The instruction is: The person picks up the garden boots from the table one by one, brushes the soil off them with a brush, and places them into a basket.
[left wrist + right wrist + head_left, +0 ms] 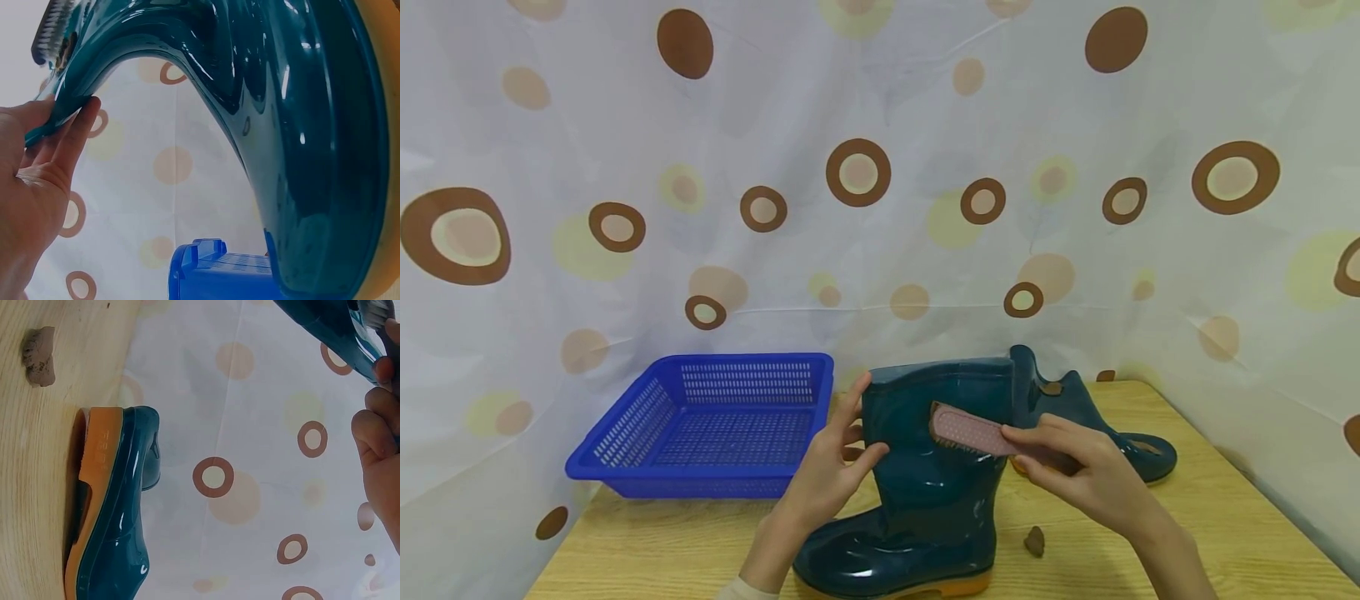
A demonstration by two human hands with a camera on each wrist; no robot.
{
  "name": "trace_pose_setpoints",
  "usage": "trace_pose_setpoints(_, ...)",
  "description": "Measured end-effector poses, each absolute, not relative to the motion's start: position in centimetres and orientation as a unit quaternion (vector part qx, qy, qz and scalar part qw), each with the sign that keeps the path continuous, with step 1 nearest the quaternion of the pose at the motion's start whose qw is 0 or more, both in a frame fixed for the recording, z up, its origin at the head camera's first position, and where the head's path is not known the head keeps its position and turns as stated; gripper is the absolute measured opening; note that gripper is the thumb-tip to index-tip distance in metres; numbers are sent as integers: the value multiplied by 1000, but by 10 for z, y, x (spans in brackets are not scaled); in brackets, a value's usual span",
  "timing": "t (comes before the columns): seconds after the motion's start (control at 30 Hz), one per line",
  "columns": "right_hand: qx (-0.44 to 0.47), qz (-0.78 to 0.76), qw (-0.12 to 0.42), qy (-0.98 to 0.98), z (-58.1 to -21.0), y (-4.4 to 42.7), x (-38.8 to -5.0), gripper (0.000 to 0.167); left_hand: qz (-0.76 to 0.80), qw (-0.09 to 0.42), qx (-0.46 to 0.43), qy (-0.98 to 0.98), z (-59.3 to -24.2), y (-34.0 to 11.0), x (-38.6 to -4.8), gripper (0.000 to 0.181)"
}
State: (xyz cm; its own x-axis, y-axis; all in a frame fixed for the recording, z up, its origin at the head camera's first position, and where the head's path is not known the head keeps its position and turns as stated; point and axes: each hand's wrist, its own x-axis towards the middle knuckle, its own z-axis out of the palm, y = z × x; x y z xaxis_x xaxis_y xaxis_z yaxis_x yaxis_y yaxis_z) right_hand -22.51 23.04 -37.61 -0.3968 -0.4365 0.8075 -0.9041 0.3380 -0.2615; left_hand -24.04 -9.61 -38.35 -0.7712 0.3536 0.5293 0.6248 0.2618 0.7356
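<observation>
Here's the boot, teal and glossy, upright at the near middle, toe to the left, and I can't find readable writing on it. The left hand is partly closed, thumb and fingers pinching the top edge. The right hand has its fingers curled round the handle of a pink brush, head at the shaft.

Just behind, the other boot, toe to the right, brown patches on shaft and toe! My right wrist view catches raised marks on its orange heel, too blurred to read.

Over to the left: a blue basket, slotted walls, meshed floor showing. A brown lump lies on the wood-grain table, right of the near boot. Behind everything, a pale sheet of brown rings and spots.
</observation>
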Motion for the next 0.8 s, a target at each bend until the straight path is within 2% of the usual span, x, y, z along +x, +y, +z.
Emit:
trace_pose_setpoints(0.2, 449, 381, 361, -723, -365, 227, -220, 29, -536, 121, -322, -771, -385, -97, -241, 88)
trace_pose_setpoints(0.3, 449, 386, 379, -711, -360, 224, -217, 25, -539, 119, -325, -768, -385, -97, -242, 88)
trace_pose_setpoints(0.57, 429, 363, 381, -734, -365, 223, -219, 27, -535, 116, -331, -768, -387, -97, -244, 87)
trace_pose_setpoints(0.8, 402, 346, 345, -774, -373, 227, -222, 50, -530, 118, -330, -772, -386, -98, -243, 87)
